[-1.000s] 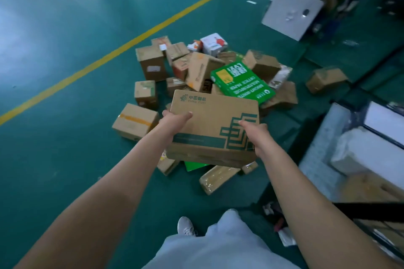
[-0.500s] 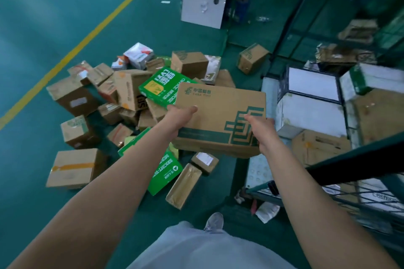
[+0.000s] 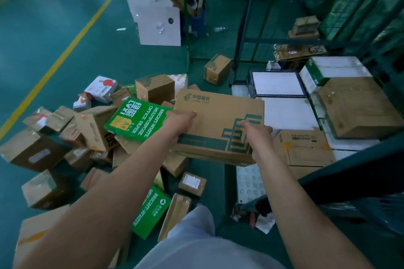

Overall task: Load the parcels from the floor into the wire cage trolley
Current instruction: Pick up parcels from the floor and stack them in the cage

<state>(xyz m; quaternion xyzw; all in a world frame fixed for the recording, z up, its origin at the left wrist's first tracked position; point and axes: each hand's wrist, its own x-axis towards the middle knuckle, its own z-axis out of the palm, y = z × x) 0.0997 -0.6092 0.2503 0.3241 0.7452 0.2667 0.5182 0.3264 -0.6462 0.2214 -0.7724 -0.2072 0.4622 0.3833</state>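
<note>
flat cardboard parcel (image 3: pixel 218 124) — gripped by left hand (image 3: pixel 179 121), right hand (image 3: pixel 258 137).

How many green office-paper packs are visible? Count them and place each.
2. One green office-paper pack lies atop the floor pile beside the left hand; another lies nearer the person's leg. More may be buried.

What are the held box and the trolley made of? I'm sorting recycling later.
The held box looks like matte brown corrugated cardboard with green print and folded edges. Left hand and right hand grip it. The trolley appears to be green-painted metal, given its thin bars and wire mesh.
</note>
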